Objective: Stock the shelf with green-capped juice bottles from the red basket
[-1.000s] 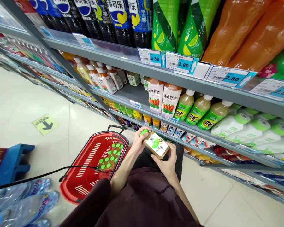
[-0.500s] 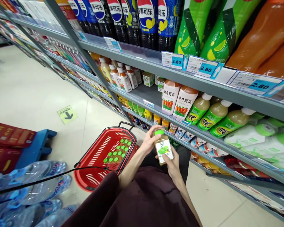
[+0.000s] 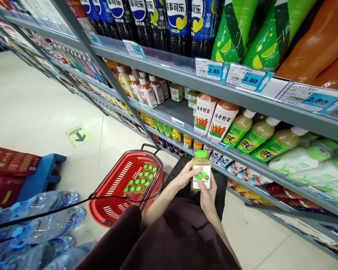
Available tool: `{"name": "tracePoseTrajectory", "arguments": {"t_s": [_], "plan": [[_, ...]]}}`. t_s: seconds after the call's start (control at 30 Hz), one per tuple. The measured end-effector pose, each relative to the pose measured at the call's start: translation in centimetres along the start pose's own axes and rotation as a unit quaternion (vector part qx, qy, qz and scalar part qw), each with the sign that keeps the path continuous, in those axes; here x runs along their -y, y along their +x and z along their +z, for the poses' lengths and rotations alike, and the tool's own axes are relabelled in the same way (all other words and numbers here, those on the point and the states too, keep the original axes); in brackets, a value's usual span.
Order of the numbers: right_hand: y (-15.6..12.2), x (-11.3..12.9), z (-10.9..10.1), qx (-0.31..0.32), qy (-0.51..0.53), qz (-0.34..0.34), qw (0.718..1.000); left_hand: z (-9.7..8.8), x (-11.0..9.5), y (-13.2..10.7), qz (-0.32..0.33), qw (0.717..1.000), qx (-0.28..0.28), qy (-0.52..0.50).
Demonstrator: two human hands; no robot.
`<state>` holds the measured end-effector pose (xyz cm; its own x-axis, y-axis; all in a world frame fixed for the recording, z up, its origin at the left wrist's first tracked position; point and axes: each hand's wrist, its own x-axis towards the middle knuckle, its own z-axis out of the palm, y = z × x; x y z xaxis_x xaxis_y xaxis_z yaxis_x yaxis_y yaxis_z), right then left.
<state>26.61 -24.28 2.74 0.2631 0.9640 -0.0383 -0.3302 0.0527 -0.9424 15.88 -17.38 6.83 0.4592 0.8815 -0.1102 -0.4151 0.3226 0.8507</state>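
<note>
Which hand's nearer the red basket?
Left: the left hand holds the bottle on the side toward the red basket; the right hand holds its opposite side, farther off.

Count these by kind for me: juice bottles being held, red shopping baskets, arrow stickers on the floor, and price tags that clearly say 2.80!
Held juice bottle: 1
Red shopping basket: 1
Floor arrow sticker: 1
Readable 2.80 price tags: 3
Total: 6

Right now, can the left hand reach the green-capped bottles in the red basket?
Probably yes, if the left hand lets go of the held bottle: the red basket stands open close by, the green-capped bottles uncovered.
</note>
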Motion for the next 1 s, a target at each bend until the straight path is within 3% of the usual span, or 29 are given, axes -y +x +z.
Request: {"name": "tracePoseTrajectory", "arguments": {"t_s": [0.2,0.37,0.5,0.67,0.8,1.0], "plan": [[0.2,0.2,0.3,-0.008,0.007,0.009,1.0,0.1,0.0,0.0,0.036,0.998,-0.048,-0.013],[0.3,1.4,0.8,0.064,0.08,0.089,0.991,0.0,-0.7,0.1,0.04,0.994,-0.075,-0.066],[0.9,2.2,1.1,0.084,0.165,0.169,0.968,-0.5,-0.9,0.0,0.034,0.991,-0.102,-0.083],[0.9,2.5,1.7,0.123,0.242,0.287,0.919,-0.7,-0.8,-0.3,0.015,0.99,-0.101,-0.102],[0.4,2.4,2.2,0.069,0.261,0.279,0.922,-0.2,-0.8,-0.3,0.001,0.985,-0.092,-0.144],[-0.5,1.5,2.2,0.021,0.17,0.188,0.967,0.2,-0.8,0.0,-0.034,0.972,-0.109,-0.205]]}}
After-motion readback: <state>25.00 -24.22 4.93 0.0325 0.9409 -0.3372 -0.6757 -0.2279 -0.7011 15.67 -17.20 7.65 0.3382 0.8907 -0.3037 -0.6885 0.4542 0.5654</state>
